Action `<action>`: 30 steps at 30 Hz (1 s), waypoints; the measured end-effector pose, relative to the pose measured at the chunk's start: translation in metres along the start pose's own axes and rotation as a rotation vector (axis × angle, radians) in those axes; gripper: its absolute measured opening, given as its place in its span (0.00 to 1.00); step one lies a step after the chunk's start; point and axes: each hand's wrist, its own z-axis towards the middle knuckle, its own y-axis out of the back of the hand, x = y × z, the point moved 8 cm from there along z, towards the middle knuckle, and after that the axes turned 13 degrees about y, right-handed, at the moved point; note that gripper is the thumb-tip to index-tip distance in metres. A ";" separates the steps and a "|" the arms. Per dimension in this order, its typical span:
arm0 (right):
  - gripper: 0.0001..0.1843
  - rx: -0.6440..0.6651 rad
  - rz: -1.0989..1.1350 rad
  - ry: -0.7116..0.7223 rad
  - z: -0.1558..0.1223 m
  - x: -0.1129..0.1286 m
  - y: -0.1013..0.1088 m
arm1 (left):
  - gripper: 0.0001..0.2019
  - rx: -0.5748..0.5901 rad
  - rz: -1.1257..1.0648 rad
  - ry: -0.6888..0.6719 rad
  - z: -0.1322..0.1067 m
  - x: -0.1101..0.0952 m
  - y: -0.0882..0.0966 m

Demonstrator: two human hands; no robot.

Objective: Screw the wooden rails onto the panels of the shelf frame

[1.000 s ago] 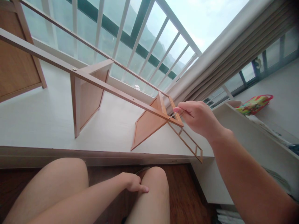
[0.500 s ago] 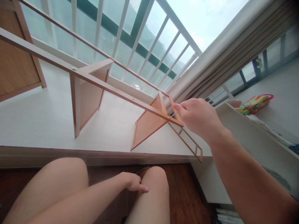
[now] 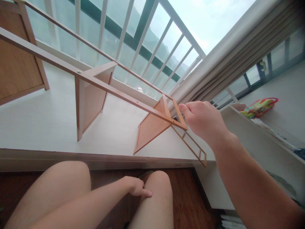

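My right hand (image 3: 201, 122) is closed, thumb and fingers pinched around a thin metal rod that looks like a hex key (image 3: 181, 113). The key's far end is by a bolt near the right end of a long wooden rail (image 3: 114, 91); whether it sits in the bolt is too small to tell. Beneath the rail stand upright wooden panels, one at the right (image 3: 152, 125) and one in the middle (image 3: 93, 98). My left hand (image 3: 137, 187) lies on my leg near the knee, thumb stretched out, with its other fingers mostly hidden behind the thigh.
The wooden frame stands on a white ledge (image 3: 114, 127) in front of a barred window (image 3: 143, 47). A grey curtain (image 3: 214, 66) hangs behind my right hand. To the right, a white shelf unit (image 3: 247, 146) carries a colourful bag (image 3: 259, 106).
My right hand has shifted very slightly rightwards and the key's angle has changed a little. The left hand stays where it was on the leg.
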 end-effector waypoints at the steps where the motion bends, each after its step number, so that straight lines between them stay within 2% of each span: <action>1: 0.25 -0.034 -0.001 -0.011 0.001 -0.002 0.004 | 0.50 -0.001 0.001 0.001 0.000 0.000 0.000; 4: 0.26 -0.113 0.070 -0.004 0.003 -0.007 0.017 | 0.50 -0.005 0.000 -0.006 0.002 0.000 0.000; 6: 0.26 -0.190 0.216 0.013 0.000 -0.010 0.025 | 0.50 -0.008 -0.001 -0.014 0.003 -0.001 0.000; 10: 0.22 -0.433 0.767 -0.066 -0.033 -0.021 0.028 | 0.49 -0.019 -0.009 -0.020 0.002 -0.001 0.002; 13: 0.15 -0.561 1.171 -0.140 -0.077 -0.019 0.007 | 0.50 -0.010 -0.004 -0.019 -0.003 0.000 0.003; 15: 0.11 -0.544 1.414 -0.200 -0.107 -0.007 -0.022 | 0.49 -0.001 0.002 -0.014 -0.007 0.001 0.002; 19: 0.09 -0.250 1.885 -0.487 -0.170 0.043 -0.118 | 0.47 0.000 0.043 0.032 -0.014 0.005 0.000; 22: 0.09 -0.173 2.072 -0.678 -0.210 0.079 -0.184 | 0.44 -0.021 0.101 0.040 -0.025 0.004 0.004; 24: 0.11 -0.140 2.144 -0.773 -0.229 0.099 -0.221 | 0.41 -0.042 0.149 0.028 -0.039 0.004 0.012; 27: 0.17 -0.155 2.185 -0.846 -0.239 0.117 -0.259 | 0.36 -0.143 0.082 0.024 -0.075 0.010 0.038; 30: 0.19 -0.290 2.185 -0.901 -0.232 0.122 -0.282 | 0.28 -0.331 -0.210 -0.003 -0.124 0.027 0.070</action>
